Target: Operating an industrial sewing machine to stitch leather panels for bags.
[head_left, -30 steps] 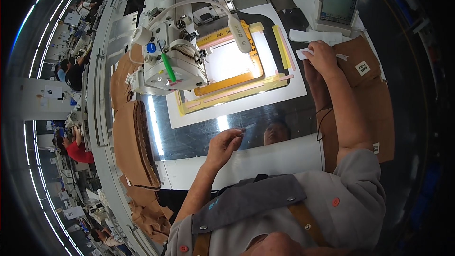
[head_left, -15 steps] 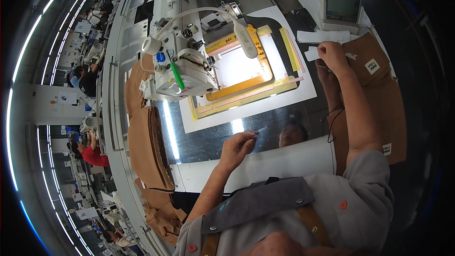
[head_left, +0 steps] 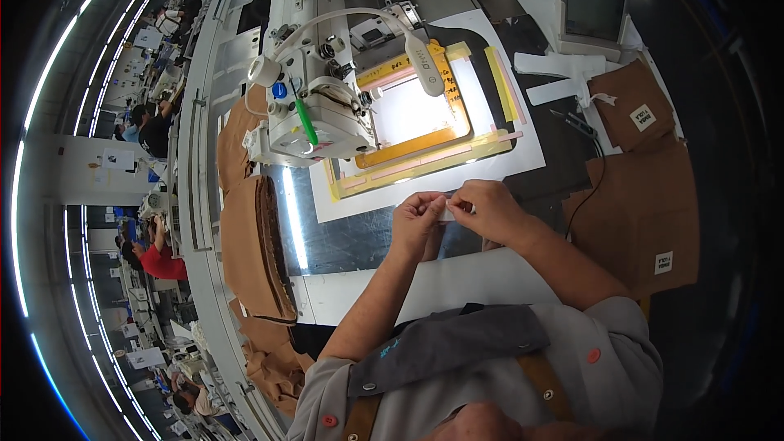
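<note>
Close together over the front of the shiny metal table, my left hand (head_left: 413,227) and my right hand (head_left: 492,211) pinch a small white piece (head_left: 446,215), probably a label. Fingers cover most of it. Just beyond them lies a white sheet (head_left: 523,155) with a yellow clamp frame (head_left: 416,150), taped along its edges. A sewing machine head (head_left: 314,126) stands over the frame's left side. White label strips (head_left: 554,92) rest at the right, beside brown fabric pieces (head_left: 629,224) bearing small white labels (head_left: 663,263).
At left sits a folded brown fabric stack (head_left: 249,249), with crumpled brown cloth (head_left: 273,367) below. A lamp (head_left: 426,73) hangs over the frame. A pen-like tool (head_left: 578,124) trails a black cord at right. A screen (head_left: 596,2) stands far right. Other people work far left.
My right hand has come from the white strips at the right to meet my left hand, which has risen slightly. Both now pinch the small white piece. The pen-like tool is uncovered.
</note>
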The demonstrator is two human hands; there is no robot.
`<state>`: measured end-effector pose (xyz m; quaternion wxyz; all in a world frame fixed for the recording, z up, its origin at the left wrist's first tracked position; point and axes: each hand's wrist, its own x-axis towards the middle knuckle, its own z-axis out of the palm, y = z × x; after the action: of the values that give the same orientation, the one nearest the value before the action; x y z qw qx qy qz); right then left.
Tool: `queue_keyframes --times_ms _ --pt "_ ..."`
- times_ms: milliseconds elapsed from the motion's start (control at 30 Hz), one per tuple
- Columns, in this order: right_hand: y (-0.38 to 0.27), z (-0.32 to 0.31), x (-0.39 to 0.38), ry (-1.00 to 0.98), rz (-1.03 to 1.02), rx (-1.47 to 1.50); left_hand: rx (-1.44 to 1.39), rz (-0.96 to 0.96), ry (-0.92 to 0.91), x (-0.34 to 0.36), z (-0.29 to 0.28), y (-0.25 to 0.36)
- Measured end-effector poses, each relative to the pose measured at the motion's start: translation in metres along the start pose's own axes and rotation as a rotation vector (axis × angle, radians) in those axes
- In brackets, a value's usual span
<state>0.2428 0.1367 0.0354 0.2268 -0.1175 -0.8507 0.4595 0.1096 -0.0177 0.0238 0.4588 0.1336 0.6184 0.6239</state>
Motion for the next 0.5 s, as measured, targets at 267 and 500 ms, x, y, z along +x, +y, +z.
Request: queue_keyframes --times_ms 267,500 --pt "0.014 0.027 0.008 -0.103 -0.037 0.032 0.069 0.212 0.156 0.002 -0.027 0.001" --pt "0.034 -0.004 0.036 0.077 0.112 -0.104 0.335 0.414 0.393 0.025 -0.069 0.0"
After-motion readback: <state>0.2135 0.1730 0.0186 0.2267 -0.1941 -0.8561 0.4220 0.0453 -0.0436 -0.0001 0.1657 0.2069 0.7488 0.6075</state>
